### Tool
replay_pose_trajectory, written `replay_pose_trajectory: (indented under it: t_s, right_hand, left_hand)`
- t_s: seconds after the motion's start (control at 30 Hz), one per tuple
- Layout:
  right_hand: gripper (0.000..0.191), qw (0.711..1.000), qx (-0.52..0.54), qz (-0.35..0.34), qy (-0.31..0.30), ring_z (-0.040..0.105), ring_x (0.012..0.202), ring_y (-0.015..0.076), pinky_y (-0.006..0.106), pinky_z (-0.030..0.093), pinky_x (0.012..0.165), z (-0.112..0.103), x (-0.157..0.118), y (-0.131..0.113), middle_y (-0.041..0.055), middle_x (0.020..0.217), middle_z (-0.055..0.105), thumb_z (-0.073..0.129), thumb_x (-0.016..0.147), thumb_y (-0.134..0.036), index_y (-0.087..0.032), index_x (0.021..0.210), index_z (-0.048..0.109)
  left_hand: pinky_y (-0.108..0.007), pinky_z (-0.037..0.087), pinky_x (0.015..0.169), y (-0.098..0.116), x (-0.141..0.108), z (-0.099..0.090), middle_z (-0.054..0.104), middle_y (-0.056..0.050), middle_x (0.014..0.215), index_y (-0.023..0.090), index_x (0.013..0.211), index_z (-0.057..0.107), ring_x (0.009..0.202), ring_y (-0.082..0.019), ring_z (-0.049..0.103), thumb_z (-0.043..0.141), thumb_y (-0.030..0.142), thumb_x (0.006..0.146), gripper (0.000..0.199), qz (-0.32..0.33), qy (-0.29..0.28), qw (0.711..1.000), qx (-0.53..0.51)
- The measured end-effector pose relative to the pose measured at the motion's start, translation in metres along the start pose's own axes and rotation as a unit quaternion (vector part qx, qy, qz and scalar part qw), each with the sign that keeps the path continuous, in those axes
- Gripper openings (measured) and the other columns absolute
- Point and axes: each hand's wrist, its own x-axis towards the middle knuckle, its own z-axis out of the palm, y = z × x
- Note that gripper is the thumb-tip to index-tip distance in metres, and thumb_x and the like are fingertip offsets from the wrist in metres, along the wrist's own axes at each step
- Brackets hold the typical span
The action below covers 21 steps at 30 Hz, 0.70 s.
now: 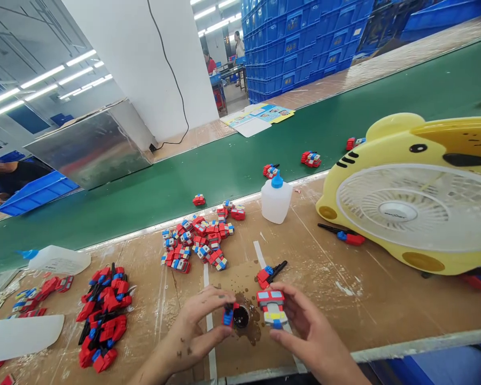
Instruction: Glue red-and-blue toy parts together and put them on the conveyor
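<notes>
Between the thumb and fingers of my left hand (198, 326) is a small blue, red and black toy part (227, 315). My right hand (308, 331) grips a red, grey and blue toy robot torso (271, 308), its windowed side toward me. A small cup of dark liquid (241, 317) stands between my hands, with wet stains around it. Just beyond the torso lies a red and blue toy arm with a black barrel (271, 275). Farther off is a heap of toy torsos (200, 238); to the left is a pile of red, blue and black arms (104, 315).
A yellow animal-shaped fan (401, 208) stands at right. A white bottle with a blue cap (277, 200) sits by the green conveyor belt (164, 184), which carries several toy parts. More bottles lie at left. Blue crates (296, 48) are stacked behind; other people are farther back.
</notes>
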Motion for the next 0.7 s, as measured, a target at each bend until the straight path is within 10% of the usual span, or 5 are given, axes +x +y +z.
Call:
replay_pose_trajectory:
  t_s: [0.23,0.47,0.6,0.7]
  right_hand:
    - [0.056,0.980,-0.181,-0.085,-0.006,0.063,0.120,0.0304,0.045,0.051,0.104,0.027,0.006,0.005,0.0090,0.131,0.066,0.076,0.075,-0.016,-0.029,0.127,0.059]
    - [0.055,0.869,-0.390,-0.305,-0.012,0.067,0.110,0.0263,0.034,0.057,0.092,0.033,0.024,0.000,0.0087,0.122,0.069,0.065,0.083,-0.011,-0.026,0.134,0.050]
    - [0.052,0.774,-0.452,-0.443,0.024,0.062,0.115,0.0281,0.043,0.052,0.097,0.062,0.052,-0.016,0.0143,0.121,0.068,0.052,0.089,-0.005,-0.019,0.139,0.046]
    - [0.051,0.763,-0.467,-0.446,0.027,0.058,0.121,0.0274,0.046,0.048,0.102,0.086,0.091,-0.037,0.0143,0.125,0.065,0.050,0.092,-0.005,-0.019,0.140,0.043]
  left_hand:
    - [-0.037,0.053,0.100,-0.012,-0.010,0.022,0.071,-0.012,0.122,0.024,0.122,0.071,0.113,-0.030,0.067,0.077,0.038,0.081,0.044,-0.135,0.149,0.951,-0.236]
    - [-0.038,0.051,0.104,-0.009,-0.001,0.040,0.064,-0.014,0.134,0.020,0.128,0.066,0.120,-0.030,0.063,0.071,0.037,0.087,0.045,-0.142,0.187,0.910,-0.341]
    - [-0.033,0.050,0.104,0.003,0.035,0.046,0.064,-0.013,0.132,0.022,0.137,0.052,0.122,-0.026,0.062,0.081,0.027,0.076,0.068,-0.103,0.322,0.867,-0.365]
    - [-0.031,0.053,0.096,0.001,0.077,0.017,0.070,-0.010,0.116,0.021,0.134,0.048,0.108,-0.022,0.068,0.081,0.024,0.071,0.071,-0.077,0.409,0.855,-0.308]
